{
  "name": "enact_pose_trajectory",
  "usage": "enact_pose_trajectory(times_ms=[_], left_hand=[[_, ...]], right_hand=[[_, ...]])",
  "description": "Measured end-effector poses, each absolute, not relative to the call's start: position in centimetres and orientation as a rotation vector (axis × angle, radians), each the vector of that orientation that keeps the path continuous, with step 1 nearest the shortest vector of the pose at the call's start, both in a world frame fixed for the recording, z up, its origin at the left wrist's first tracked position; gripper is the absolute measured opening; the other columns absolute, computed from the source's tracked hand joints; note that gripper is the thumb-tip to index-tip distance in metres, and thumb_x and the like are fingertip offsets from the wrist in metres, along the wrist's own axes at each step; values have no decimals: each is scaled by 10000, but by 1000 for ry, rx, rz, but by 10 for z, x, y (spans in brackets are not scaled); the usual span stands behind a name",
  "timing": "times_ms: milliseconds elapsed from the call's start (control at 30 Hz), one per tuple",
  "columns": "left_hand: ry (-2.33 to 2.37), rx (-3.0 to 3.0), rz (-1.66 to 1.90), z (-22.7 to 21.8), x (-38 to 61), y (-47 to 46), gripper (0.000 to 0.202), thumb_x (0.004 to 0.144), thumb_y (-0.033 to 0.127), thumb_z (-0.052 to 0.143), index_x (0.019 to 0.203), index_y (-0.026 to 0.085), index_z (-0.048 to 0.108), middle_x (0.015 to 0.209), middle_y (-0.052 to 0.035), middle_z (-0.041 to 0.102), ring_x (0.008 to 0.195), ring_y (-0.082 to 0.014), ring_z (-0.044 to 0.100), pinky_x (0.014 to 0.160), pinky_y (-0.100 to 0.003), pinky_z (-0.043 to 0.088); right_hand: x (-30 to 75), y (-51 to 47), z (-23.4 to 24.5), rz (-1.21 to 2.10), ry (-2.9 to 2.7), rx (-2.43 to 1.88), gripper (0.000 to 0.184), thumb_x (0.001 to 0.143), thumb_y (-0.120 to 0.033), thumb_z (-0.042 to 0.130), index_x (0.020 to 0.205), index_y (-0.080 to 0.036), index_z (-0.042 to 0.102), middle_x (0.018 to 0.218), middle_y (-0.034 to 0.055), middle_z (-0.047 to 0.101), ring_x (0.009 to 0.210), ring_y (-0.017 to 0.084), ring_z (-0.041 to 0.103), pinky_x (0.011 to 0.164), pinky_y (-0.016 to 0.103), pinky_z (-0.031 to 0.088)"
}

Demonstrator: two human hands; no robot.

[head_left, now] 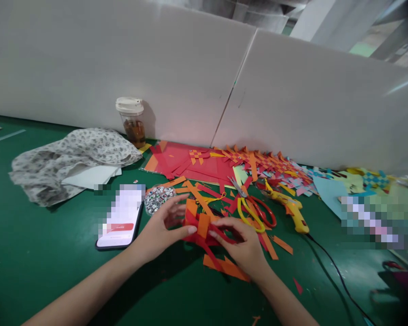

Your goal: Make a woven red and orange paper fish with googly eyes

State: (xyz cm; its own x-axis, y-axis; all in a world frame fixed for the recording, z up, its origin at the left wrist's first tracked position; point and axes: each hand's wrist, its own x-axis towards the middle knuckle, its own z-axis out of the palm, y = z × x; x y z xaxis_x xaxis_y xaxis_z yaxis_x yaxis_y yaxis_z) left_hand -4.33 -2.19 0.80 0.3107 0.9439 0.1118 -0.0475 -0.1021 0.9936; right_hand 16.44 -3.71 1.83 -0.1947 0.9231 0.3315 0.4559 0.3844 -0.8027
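Note:
Between my two hands is a piece woven from red and orange paper strips (203, 226), raised a little above the green table. My left hand (168, 222) grips its left side, thumb on the near face and the other fingers curled behind. On the right side, my right hand (240, 237) pinches the red strips between thumb and fingers. Loose orange strips (227, 268) lie just below the piece. Close by on the right are scissors (251, 208) with red and yellow handles. A yellow glue gun (290, 208) with a black cord rests farther right.
A lit phone (122, 217) lies left of my hands, beside a round patterned disc (159, 198). Behind are a patterned cloth (78, 158) and a lidded cup (132, 122). Red sheets (177, 158) and several woven paper fish (268, 163) lie along the white partition (122, 54).

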Motion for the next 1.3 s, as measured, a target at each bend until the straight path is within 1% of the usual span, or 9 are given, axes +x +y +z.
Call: enact_pose_trajectory(times_ms=[100,200,267,367,567,767,933,1133,1300], left_hand=[[914,1384,1036,4,-41,-23,406,717,179,631,1098,199,491,912,-43,687,872,-187,661,804,-368,543],[961,1429,1038,4,-40,-24,257,740,186,589,993,189,545,879,-39,697,815,-174,671,752,-339,556],[986,1463,1047,4,-41,-24,224,748,195,576,970,190,554,886,-43,697,814,-176,672,739,-338,557],[1004,1482,1045,3,-42,-23,206,752,195,567,958,187,560,896,-47,693,819,-176,670,738,-334,556],[998,1495,1021,-2,-44,-23,200,763,180,554,961,172,581,910,-50,684,829,-172,661,756,-320,549],[939,1540,999,2,-47,-26,184,753,176,591,936,159,591,936,-61,686,862,-181,653,803,-323,528],[810,1580,943,4,-49,-31,414,721,164,644,1117,184,529,1112,-81,633,1014,-210,599,885,-347,492],[860,1421,885,0,-45,-26,223,820,246,566,1031,187,609,989,-55,697,902,-187,649,825,-330,512],[842,1333,879,2,-44,-25,238,766,232,637,1000,192,623,978,-36,711,893,-177,657,825,-310,509]], right_hand=[[166,-39,14,738,-1773,-1284,214,757,-303,651,959,-249,606,917,38,691,843,188,658,715,306,552],[167,-41,13,793,-1778,-1319,429,742,-302,672,1137,-269,509,985,45,675,918,198,644,760,325,542],[168,-41,12,760,-1819,-1269,480,747,-274,668,1185,-275,469,1044,50,657,965,197,629,812,337,528],[169,-41,12,594,-1930,-1249,393,769,-245,642,1140,-280,516,1085,49,646,1001,205,616,836,338,521],[169,-42,14,361,-2042,-1258,232,810,-216,586,1039,-249,582,973,40,688,894,195,655,770,304,539],[173,-41,14,251,-2135,-1100,273,841,-139,512,1082,-248,580,940,32,698,843,171,661,736,278,532],[176,-41,10,209,-2141,-1092,304,829,-120,507,1094,-258,566,949,37,691,855,180,655,745,296,526],[172,-43,11,239,-2170,-1120,297,800,-230,600,1092,-239,545,975,58,678,865,199,642,751,321,514],[171,-40,10,323,-2216,-1120,225,841,-202,550,1060,-250,578,935,30,690,828,176,640,734,301,496]])
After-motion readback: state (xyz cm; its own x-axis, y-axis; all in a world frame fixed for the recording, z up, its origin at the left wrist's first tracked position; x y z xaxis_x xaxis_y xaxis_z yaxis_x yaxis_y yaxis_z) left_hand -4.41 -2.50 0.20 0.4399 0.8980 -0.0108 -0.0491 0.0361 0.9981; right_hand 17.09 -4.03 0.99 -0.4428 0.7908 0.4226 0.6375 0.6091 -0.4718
